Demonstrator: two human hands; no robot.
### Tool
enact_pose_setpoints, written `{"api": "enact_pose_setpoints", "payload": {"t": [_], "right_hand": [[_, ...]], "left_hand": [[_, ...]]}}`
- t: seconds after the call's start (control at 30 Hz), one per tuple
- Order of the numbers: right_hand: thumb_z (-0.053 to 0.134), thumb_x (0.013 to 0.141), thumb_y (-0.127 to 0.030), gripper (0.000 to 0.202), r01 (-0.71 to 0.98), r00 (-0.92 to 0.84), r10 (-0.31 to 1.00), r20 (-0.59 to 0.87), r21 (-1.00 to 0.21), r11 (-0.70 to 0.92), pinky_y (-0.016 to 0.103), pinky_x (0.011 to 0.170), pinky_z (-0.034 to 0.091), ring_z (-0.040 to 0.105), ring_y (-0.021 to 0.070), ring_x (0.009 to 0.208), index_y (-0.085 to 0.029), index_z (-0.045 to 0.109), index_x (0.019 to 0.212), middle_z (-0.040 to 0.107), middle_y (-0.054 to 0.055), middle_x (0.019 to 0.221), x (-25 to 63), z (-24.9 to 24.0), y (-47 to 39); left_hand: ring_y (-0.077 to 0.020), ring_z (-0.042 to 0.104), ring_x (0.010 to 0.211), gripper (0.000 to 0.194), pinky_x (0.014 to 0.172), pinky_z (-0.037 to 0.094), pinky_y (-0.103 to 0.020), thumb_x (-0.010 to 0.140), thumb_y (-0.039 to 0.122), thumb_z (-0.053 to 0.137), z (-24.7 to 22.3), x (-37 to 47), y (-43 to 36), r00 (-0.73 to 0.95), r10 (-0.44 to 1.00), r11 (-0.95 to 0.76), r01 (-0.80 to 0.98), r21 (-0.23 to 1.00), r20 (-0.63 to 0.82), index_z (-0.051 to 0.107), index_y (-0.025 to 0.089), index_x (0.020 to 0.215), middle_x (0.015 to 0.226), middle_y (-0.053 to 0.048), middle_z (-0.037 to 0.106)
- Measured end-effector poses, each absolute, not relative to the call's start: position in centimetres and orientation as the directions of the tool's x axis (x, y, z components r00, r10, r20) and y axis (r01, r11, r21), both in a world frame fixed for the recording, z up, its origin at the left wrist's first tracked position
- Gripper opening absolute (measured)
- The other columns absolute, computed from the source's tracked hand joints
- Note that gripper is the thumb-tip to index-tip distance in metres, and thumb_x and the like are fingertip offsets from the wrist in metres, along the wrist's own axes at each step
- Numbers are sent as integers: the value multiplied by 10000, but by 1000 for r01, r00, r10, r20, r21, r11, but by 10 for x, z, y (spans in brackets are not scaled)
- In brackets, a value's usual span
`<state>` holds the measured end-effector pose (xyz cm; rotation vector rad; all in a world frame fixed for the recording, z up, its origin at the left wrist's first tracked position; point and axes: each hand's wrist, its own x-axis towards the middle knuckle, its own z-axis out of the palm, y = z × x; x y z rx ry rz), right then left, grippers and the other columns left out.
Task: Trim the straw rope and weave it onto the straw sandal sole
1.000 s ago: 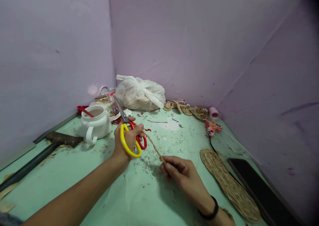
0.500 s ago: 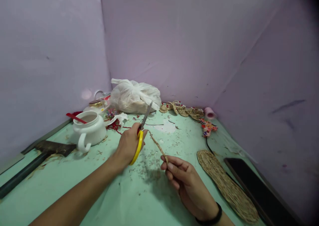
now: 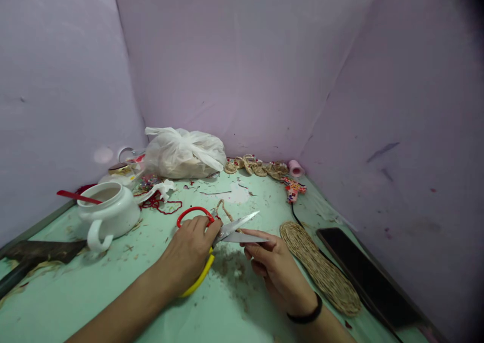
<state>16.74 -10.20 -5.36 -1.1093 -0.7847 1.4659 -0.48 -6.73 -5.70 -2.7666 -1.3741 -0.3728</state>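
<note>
My left hand (image 3: 192,247) is closed on a pair of scissors (image 3: 202,277) with one red and one yellow handle. Their blades are spread apart and point right, toward my right hand (image 3: 274,262). A thin twisted straw cord (image 3: 224,208) arches up behind the blades, its near end at my right fingertips, which pinch it. The lower blade passes in front of those fingers. Right of my right hand lies a woven straw sole (image 3: 321,267), flat on the green table (image 3: 159,302).
At left stand a white pot (image 3: 113,214) with a red stick and a hatchet-like tool (image 3: 45,251). Behind are a white plastic bag (image 3: 185,154), small straw sandals (image 3: 253,165) and a pink spool (image 3: 295,168). A beaded piece (image 3: 293,188) and a dark phone-like slab (image 3: 366,272) are right.
The scissors have turned from pointing up to pointing right, and their blades have opened around the cord near my right fingers. The view has shifted to the right.
</note>
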Motion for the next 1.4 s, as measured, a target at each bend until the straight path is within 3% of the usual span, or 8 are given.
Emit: {"api": "enact_pose_setpoints", "payload": {"t": [0.17, 0.4, 1.0, 1.23, 1.3, 1.4], "right_hand": [[666, 568, -178, 191, -317, 10, 985, -173, -935, -161, 172, 337, 166, 276, 19, 361, -142, 703, 752, 531, -37, 515, 168, -55, -101], [637, 581, -166, 251, -256, 24, 987, -162, -955, -150, 173, 351, 176, 285, 32, 379, -144, 700, 822, 469, -55, 464, 169, -55, -101], [604, 585, -177, 238, -156, -17, 992, -123, -980, -124, 191, 371, 160, 225, 33, 383, -150, 708, 797, 386, -73, 431, 170, -57, -99], [640, 589, -172, 116, -272, -55, 988, -141, -950, -151, 187, 362, 154, 234, 31, 379, -149, 678, 696, 401, -70, 441, 170, -56, -101], [661, 583, -186, 78, -349, -72, 984, -161, -920, -176, 179, 360, 148, 280, 34, 405, -141, 664, 647, 446, -48, 489, 171, -55, -100], [666, 579, -178, 152, -486, -111, 968, -223, -838, -249, 159, 367, 175, 394, 54, 498, -128, 680, 721, 545, 11, 633, 173, -53, -98]], "left_hand": [[-210, 461, 784, 422, 685, 380, -339, 722, 37, 348, -55, -5, -68, 574, 789, -594, 804, 32, 219, 461, 181, 1103, 883, -85, 514], [-219, 461, 781, 440, 675, 381, -346, 719, 40, 354, -54, -4, -70, 596, 777, -609, 793, 3, 202, 447, 176, 1127, 900, -94, 506], [-215, 466, 799, 412, 696, 383, -344, 731, 45, 328, -52, -5, -71, 606, 778, -615, 788, 5, 166, 454, 179, 1100, 911, -94, 511], [-208, 477, 765, 394, 655, 384, -313, 666, 59, 373, -49, -10, -70, 620, 776, -629, 775, 64, 114, 471, 191, 1024, 874, -80, 526], [-200, 485, 749, 396, 635, 384, -296, 654, 58, 372, -48, -12, -68, 621, 777, -630, 770, 101, 107, 468, 197, 1012, 850, -68, 532], [-190, 502, 760, 417, 636, 382, -276, 649, 53, 365, -47, -16, -65, 560, 814, -579, 802, 148, 152, 454, 205, 1027, 856, -58, 543]]}}
